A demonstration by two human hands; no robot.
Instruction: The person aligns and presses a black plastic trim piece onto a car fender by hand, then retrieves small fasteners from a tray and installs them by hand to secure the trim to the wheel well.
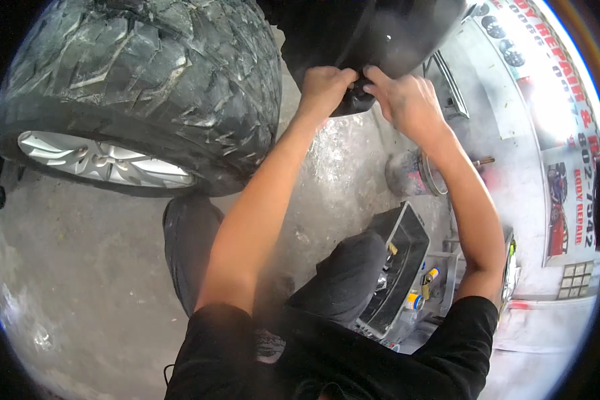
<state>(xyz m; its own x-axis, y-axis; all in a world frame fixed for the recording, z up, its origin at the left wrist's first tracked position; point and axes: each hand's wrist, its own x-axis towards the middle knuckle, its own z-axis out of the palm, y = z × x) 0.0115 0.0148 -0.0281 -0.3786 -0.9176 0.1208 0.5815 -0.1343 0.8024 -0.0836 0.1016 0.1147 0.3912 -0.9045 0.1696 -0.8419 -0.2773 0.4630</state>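
Note:
At the top centre hangs a dark, glossy black vehicle panel (380, 40), its lower end narrowing to a rounded corner. My left hand (326, 88) is closed on the panel's near edge with thumb and forefinger pinched together. Close beside it, my right hand (407, 103) pinches the same edge, its thumb and fingers bent inward. Between the two hands sits a small dark spot of the panel; whether a small part lies there is too dark to tell. Left of my hands stands a large knobby tyre (147, 80) on a silver alloy wheel (107, 160).
A grey open toolbox (400, 267) with loose items lies by my right knee. A bucket (410, 175) stands beyond it, near my right forearm. Several small cans (415, 301) are beside the toolbox. A white wall with a printed banner (570, 200) rises at the right.

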